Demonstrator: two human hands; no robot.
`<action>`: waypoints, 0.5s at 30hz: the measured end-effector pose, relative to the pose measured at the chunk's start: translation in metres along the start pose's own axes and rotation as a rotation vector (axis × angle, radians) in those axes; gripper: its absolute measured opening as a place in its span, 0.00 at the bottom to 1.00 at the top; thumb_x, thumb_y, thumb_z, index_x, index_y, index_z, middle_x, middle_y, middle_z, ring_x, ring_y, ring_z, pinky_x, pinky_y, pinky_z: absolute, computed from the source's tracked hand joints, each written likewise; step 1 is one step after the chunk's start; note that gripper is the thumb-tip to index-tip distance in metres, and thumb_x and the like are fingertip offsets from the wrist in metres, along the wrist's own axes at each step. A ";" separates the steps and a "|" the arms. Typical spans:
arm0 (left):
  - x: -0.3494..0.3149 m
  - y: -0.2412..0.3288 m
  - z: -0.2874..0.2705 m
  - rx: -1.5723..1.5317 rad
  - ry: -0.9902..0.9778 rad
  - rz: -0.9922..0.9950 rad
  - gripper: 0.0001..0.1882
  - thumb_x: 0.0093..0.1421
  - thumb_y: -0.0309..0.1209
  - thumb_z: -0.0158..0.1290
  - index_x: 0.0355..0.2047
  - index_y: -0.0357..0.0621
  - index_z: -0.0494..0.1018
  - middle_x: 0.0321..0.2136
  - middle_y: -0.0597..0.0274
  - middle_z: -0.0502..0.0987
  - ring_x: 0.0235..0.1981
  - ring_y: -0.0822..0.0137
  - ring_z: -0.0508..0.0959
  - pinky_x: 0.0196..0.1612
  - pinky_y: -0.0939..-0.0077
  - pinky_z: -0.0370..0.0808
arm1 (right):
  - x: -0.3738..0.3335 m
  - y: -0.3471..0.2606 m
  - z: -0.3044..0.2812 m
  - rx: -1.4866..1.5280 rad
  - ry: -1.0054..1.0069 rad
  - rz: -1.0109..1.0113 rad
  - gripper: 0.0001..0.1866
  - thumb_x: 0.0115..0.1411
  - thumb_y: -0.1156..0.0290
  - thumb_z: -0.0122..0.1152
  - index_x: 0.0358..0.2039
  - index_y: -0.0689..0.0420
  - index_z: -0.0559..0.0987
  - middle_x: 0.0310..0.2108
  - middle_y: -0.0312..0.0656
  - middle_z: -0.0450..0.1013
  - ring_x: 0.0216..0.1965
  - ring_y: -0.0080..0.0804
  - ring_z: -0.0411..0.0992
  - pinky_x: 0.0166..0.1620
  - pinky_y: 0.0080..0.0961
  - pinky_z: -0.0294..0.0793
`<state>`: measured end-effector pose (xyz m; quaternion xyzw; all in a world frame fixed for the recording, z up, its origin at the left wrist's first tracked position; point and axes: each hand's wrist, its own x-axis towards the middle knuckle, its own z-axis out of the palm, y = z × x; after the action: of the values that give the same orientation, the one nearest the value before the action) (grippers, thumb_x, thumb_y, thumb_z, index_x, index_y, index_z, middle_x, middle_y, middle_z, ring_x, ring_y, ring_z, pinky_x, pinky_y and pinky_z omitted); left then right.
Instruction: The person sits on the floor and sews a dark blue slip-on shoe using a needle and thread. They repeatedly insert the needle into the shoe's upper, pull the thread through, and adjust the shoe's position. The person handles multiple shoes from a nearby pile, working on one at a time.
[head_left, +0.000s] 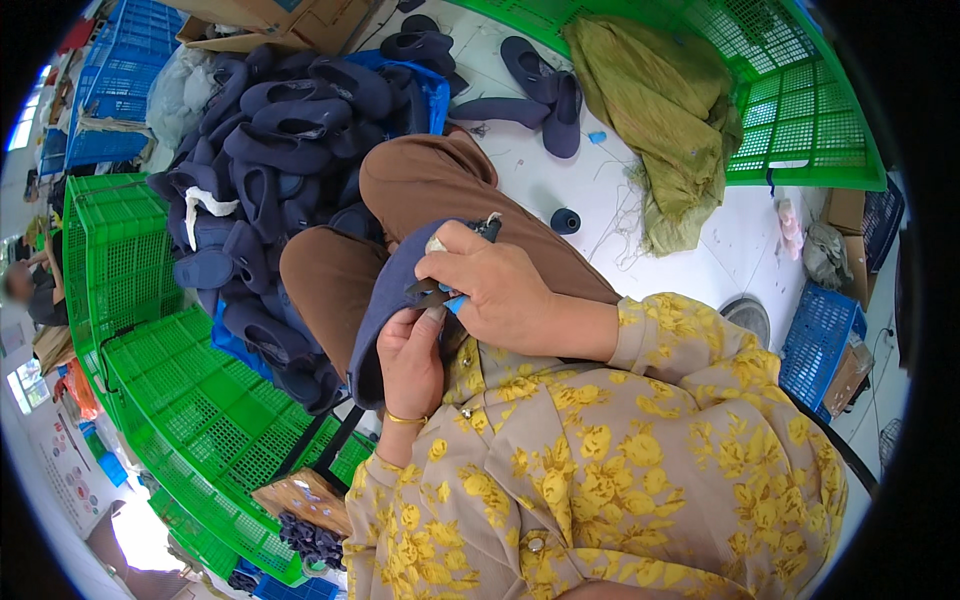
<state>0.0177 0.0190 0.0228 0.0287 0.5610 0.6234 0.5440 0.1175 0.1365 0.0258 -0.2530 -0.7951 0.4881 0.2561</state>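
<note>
A navy fabric shoe [376,318] rests over my lap, its opening turned toward me. My left hand [412,358] is closed on the shoe's near edge, thumb on top; a gold bracelet circles that wrist. In my right hand [492,280] is a pair of small dark thread snips [430,298], fingers wrapped round it. The blades reach to the shoe's edge, close by my left thumb. Something bright blue shows beside the blades, by my right fingers. A dark piece sticks out above my right knuckles; what it is I cannot tell.
At left a big heap of navy shoes [300,125] lies on blue sheeting, beside green plastic crates [200,400]. Several loose shoes [562,118], an olive cloth sack [655,110] and a dark thread spool [565,220] are on the white floor. A blue crate [818,335] stands at right.
</note>
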 end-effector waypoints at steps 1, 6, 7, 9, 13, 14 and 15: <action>0.000 -0.003 -0.006 0.018 -0.022 -0.004 0.04 0.63 0.24 0.52 0.30 0.42 0.73 0.30 0.68 0.76 0.30 0.78 0.71 0.38 0.82 0.67 | 0.005 0.001 0.003 0.067 0.103 -0.060 0.09 0.55 0.80 0.52 0.36 0.57 0.74 0.37 0.45 0.69 0.32 0.51 0.73 0.33 0.41 0.72; -0.001 -0.003 -0.012 0.024 -0.005 0.029 0.03 0.63 0.25 0.52 0.30 0.42 0.73 0.30 0.68 0.76 0.30 0.77 0.71 0.38 0.82 0.67 | 0.040 -0.017 -0.058 1.144 0.001 0.471 0.05 0.69 0.69 0.49 0.43 0.51 0.71 0.31 0.35 0.69 0.22 0.14 0.62 0.24 0.14 0.61; -0.003 -0.003 -0.013 0.027 0.011 0.030 0.03 0.62 0.25 0.52 0.30 0.42 0.73 0.30 0.67 0.76 0.30 0.78 0.71 0.38 0.82 0.67 | 0.042 -0.011 -0.071 1.211 -0.033 0.420 0.06 0.68 0.68 0.50 0.44 0.51 0.71 0.28 0.34 0.67 0.20 0.14 0.60 0.22 0.14 0.58; -0.003 -0.004 -0.015 0.051 0.026 0.024 0.03 0.62 0.25 0.52 0.29 0.42 0.73 0.29 0.67 0.76 0.30 0.78 0.70 0.37 0.82 0.67 | 0.046 -0.005 -0.102 1.157 0.040 0.314 0.07 0.68 0.66 0.51 0.45 0.50 0.71 0.22 0.31 0.63 0.18 0.14 0.56 0.20 0.13 0.54; -0.001 -0.004 -0.018 0.140 -0.006 -0.027 0.03 0.61 0.24 0.51 0.29 0.41 0.73 0.29 0.67 0.75 0.29 0.77 0.70 0.37 0.82 0.67 | 0.057 -0.026 -0.206 1.284 0.487 0.278 0.08 0.69 0.67 0.46 0.45 0.53 0.71 0.19 0.27 0.56 0.16 0.13 0.50 0.19 0.12 0.51; -0.001 -0.003 -0.017 0.163 -0.016 -0.037 0.03 0.60 0.24 0.51 0.29 0.41 0.73 0.29 0.67 0.76 0.30 0.77 0.70 0.37 0.82 0.67 | 0.056 -0.026 -0.220 1.210 0.433 0.074 0.08 0.72 0.69 0.40 0.43 0.56 0.69 0.18 0.27 0.52 0.15 0.13 0.48 0.18 0.12 0.51; -0.002 -0.002 -0.014 0.198 -0.026 -0.038 0.02 0.60 0.24 0.52 0.30 0.39 0.73 0.28 0.68 0.75 0.29 0.79 0.70 0.35 0.83 0.66 | 0.054 -0.024 -0.222 1.138 0.472 0.075 0.07 0.72 0.68 0.41 0.39 0.55 0.68 0.18 0.27 0.52 0.15 0.13 0.48 0.18 0.13 0.50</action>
<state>0.0104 0.0076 0.0170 0.0800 0.6132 0.5539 0.5574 0.2190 0.3054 0.1432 -0.2054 -0.3224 0.7754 0.5026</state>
